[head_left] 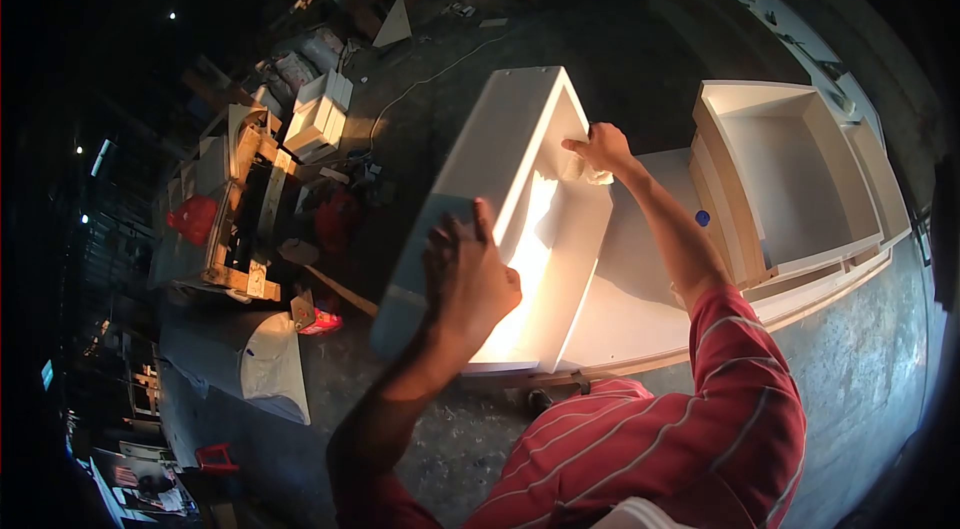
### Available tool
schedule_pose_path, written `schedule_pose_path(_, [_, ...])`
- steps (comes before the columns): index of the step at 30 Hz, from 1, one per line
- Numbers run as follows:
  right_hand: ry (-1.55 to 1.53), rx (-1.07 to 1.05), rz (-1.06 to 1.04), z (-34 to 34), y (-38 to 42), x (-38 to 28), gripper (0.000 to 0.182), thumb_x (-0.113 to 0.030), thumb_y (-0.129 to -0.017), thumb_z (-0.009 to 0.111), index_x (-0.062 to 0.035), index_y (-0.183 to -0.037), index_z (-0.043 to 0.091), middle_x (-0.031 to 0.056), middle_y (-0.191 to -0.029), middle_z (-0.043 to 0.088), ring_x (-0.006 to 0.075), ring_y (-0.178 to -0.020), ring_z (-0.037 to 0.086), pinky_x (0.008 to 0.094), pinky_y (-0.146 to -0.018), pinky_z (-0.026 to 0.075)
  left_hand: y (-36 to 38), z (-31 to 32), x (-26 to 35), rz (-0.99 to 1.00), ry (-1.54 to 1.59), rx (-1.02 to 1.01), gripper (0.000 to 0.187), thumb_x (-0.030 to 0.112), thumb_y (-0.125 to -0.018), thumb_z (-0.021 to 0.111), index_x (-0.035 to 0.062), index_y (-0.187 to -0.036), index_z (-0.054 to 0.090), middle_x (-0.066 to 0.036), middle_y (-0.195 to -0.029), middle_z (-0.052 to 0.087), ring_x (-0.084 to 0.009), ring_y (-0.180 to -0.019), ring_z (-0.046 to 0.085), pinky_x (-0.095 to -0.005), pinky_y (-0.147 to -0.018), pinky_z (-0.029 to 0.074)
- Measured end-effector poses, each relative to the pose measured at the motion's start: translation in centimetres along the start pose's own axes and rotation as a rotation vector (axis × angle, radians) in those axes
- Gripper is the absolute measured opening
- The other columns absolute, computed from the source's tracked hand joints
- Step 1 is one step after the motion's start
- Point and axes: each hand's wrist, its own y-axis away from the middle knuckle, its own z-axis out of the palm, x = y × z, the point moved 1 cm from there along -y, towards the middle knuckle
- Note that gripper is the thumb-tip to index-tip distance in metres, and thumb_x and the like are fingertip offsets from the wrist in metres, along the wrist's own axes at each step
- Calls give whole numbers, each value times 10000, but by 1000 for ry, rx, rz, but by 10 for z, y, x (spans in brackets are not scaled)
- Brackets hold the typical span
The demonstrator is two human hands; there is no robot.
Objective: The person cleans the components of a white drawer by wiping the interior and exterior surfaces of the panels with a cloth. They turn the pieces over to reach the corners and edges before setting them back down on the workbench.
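Observation:
A white open box or drawer (465,149) stands tilted on a large white panel (640,274) in front of me. My left hand (468,279) lies against its near left side, fingers spread over the edge. Inside its right part, my right hand (603,151) is closed round a pale crumpled cloth or paper (590,174), pressed near the inner wall. Bright light falls on the inside of the box. What the left palm touches is partly hidden.
Another white drawer box (800,164) rests on the panel at the right, with a small blue round thing (703,218) beside it. At the left are a wooden frame (240,274), stacked white pieces (318,116) and a red bag (193,219). A cable crosses the floor.

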Motion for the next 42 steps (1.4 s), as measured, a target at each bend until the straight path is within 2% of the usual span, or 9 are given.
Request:
schedule_pose_path(7, [247,117,-315,-42,49,-113,340,-402,-823,679,-69,-767,729,131,-694,685,305,-668,687,404,-630,539,25,20,-134,-241,-166,99,473,167,-855,611,-29,-1278,533,-244,-821,672,-440,-796,666,-502,-712,536])
schedule_pose_path(11, [365,161,-344,-62,65,-167,335,-402,-811,697,-79,-726,732,113,-677,682,274,-637,690,379,-570,533,67,30,-147,-376,-84,134,407,195,-859,633,-38,-1190,599,-253,-828,670,-438,-774,665,-490,-702,531])
schedule_pose_path(14, [300,517,-677,-60,66,-187,303,-350,-813,703,-74,-690,723,116,-655,656,256,-584,668,357,-522,509,92,86,-154,-147,140,758,340,207,-866,643,-52,-1087,638,-248,-812,659,-434,-724,651,-464,-688,529])
schedule_pose_path(19, [333,610,-892,-52,97,-208,138,-179,-774,680,-82,-865,718,74,-763,624,238,-538,614,340,-506,510,113,188,-121,-281,413,856,417,183,-883,641,-97,-1181,559,-270,-1051,642,-397,-972,649,-433,-854,516])
schedule_pose_path(21, [294,605,-1050,-40,106,-211,211,-160,-724,695,-94,-923,711,63,-839,628,213,-595,636,322,-544,525,114,223,-104,-434,656,735,468,181,-878,637,-132,-1206,519,-309,-1113,609,-429,-1072,603,-443,-939,476])
schedule_pose_path(24, [339,559,-1053,-25,122,-214,350,-160,-669,730,-128,-1015,691,73,-904,632,211,-680,665,318,-588,543,111,251,-72,-387,644,845,281,176,-875,616,-102,-913,599,-261,-773,616,-431,-757,635,-474,-676,517])
schedule_pose_path(30, [376,502,-1122,-9,143,-191,480,-182,-630,769,-171,-1101,676,119,-1111,656,234,-770,697,310,-671,572,117,351,-48,-485,904,678,520,49,-856,573,-167,-1265,336,-403,-1164,459,-516,-1073,507,-494,-953,424])
schedule_pose_path(39, [469,491,-1075,-3,160,-173,576,-237,-616,772,-169,-1177,658,137,-1170,641,235,-858,698,325,-758,582,126,383,-43,-517,796,695,524,71,-885,561,-194,-1281,344,-411,-1216,459,-520,-1117,501,-493,-986,415])
schedule_pose_path(42, [393,493,-1120,3,161,-176,358,-195,-750,698,-88,-1090,664,151,-1103,637,234,-775,695,341,-728,572,128,363,-46,-521,887,687,457,115,-896,584,-175,-1203,410,-383,-1081,539,-494,-979,562,-492,-870,460])
